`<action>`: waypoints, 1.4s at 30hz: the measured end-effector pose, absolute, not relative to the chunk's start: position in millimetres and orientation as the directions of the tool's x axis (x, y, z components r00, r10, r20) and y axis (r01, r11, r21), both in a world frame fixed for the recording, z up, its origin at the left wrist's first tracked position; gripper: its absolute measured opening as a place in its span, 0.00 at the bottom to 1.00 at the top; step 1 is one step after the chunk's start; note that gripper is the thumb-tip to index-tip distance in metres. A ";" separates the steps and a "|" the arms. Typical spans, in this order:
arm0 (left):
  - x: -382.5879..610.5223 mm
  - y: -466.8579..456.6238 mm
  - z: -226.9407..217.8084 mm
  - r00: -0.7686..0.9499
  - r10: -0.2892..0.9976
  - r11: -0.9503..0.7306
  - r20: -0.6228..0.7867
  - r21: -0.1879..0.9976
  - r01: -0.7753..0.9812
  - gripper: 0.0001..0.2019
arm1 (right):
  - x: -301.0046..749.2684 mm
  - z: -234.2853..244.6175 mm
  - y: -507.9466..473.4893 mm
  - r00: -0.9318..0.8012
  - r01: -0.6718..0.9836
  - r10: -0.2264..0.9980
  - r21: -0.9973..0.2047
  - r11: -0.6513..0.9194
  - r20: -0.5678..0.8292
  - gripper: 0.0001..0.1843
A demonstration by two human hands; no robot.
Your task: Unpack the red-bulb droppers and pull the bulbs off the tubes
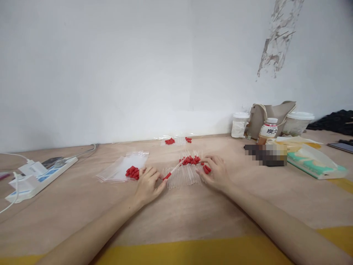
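My left hand (150, 184) pinches the red end of a thin pale stick (174, 169), which slants up and to the right. Below and beside it lies a row of clear thin sticks (183, 177) side by side on the table. Past that row, a cluster of small red caps (191, 159) sits at the ends of more clear sticks. My right hand (217, 171) rests at the right of the row, thumb and forefinger apart, with a few loose red caps (206, 169) between them. A pile of red caps (132, 172) lies by my left knuckles on a clear plastic bag (116, 170).
A clear packet (179, 141) with red pieces lies by the wall. At left is a power strip (41, 180) with plugs and cables. To the right stand a lidded cup (239, 125), a bottle (268, 131), a bag (255, 121) and a tissue pack (314, 163).
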State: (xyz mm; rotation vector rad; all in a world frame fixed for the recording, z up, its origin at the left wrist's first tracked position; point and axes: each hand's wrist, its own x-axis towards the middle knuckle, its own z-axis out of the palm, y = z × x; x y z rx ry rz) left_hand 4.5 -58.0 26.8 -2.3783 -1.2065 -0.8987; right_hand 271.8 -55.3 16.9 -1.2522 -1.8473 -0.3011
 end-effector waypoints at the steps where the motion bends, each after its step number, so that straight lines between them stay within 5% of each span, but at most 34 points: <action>1: 0.3 -62.9 23.6 0.478 0.560 -0.617 0.677 -0.044 0.786 0.09 | 266.1 15.5 -57.9 -0.212 0.826 0.608 -0.192 0.530 0.765 0.19; 8: 5.7 -66.4 10.8 0.562 0.423 -0.683 0.711 -0.158 0.713 0.06 | 235.2 0.9 -66.9 -0.541 0.691 0.428 0.093 0.716 0.724 0.14; 16: 12.5 -68.1 10.9 0.544 0.422 -0.696 0.725 -0.125 0.707 0.08 | 233.4 -5.2 -64.8 -0.560 0.674 0.394 0.124 0.728 0.729 0.11; 24: 20.5 -73.4 11.2 0.665 0.354 -0.757 0.657 -0.216 0.616 0.06 | 232.4 -3.3 -72.9 -0.617 0.609 0.300 0.199 0.768 0.728 0.12; 30: -0.9 -72.9 13.2 0.687 0.305 -0.761 0.659 -0.265 0.592 0.10 | 256.7 -0.8 -70.3 -0.606 0.625 0.341 0.165 0.763 0.718 0.14; 37: -31.2 -58.8 33.3 0.282 0.529 -0.645 0.800 0.164 0.746 0.11 | 277.7 12.4 -46.0 -0.072 0.881 0.724 -0.297 0.369 0.687 0.16; 42: -61.5 -36.4 42.1 -0.034 0.663 -0.380 0.748 0.376 0.845 0.15 | 271.5 7.3 -39.5 -0.041 0.906 0.840 -0.334 0.260 0.541 0.16</action>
